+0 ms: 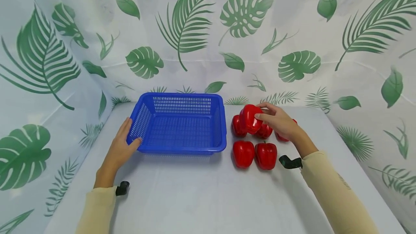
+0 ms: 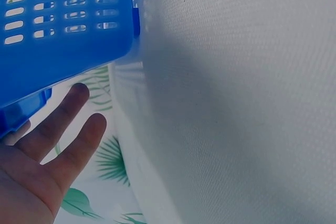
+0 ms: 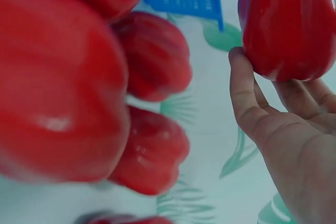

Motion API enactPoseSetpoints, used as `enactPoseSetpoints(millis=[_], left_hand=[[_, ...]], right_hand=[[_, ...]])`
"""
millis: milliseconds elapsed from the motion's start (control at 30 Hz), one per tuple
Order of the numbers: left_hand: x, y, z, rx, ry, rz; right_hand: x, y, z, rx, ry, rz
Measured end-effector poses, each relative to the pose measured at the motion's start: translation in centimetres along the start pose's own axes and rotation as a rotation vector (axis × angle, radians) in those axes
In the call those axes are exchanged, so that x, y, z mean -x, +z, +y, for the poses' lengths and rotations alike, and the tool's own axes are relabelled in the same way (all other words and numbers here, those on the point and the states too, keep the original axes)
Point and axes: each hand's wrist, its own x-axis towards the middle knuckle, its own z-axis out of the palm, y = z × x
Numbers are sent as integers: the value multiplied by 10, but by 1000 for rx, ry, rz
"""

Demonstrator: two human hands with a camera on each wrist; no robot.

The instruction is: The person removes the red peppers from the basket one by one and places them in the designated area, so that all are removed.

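A glossy red bell pepper (image 1: 249, 119) is held up in my right hand (image 1: 278, 121), above other peppers at the right of the table. In the right wrist view, the thumb and fingers grip this pepper (image 3: 290, 24) from one side. My left hand (image 1: 118, 151) is at the left side of a blue plastic basket (image 1: 182, 151), thumb near its front-left corner. The left wrist view shows those fingers fairly straight beside the basket wall (image 2: 68, 51); some fingers are partly hidden. No pepper shows inside the basket.
Two red peppers stand in front, a left one (image 1: 243, 154) and a right one (image 1: 266, 155). Behind them are another pepper (image 1: 237, 127) and more, partly covered by my right hand. A white cloth (image 1: 182, 194) covers the table. A leaf-patterned curtain (image 1: 201, 17) hangs behind.
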Motion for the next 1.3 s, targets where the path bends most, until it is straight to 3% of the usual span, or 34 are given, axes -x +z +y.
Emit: enactPoseSetpoints(millis=[167, 333, 700, 967, 1300], left_hand=[[-1, 0, 0, -2, 7, 3], [0, 2, -1, -3, 5, 5], [1, 2, 2, -14, 13, 16], [1, 2, 1, -20, 12, 25], [2, 2, 2, -13, 17, 23]], right_hand=[[12, -10, 12, 0, -23, 27], [24, -18, 24, 22, 10, 54], [61, -47, 50, -30, -11, 105], [87, -66, 72, -29, 47, 153], [105, -73, 97, -34, 118, 153]])
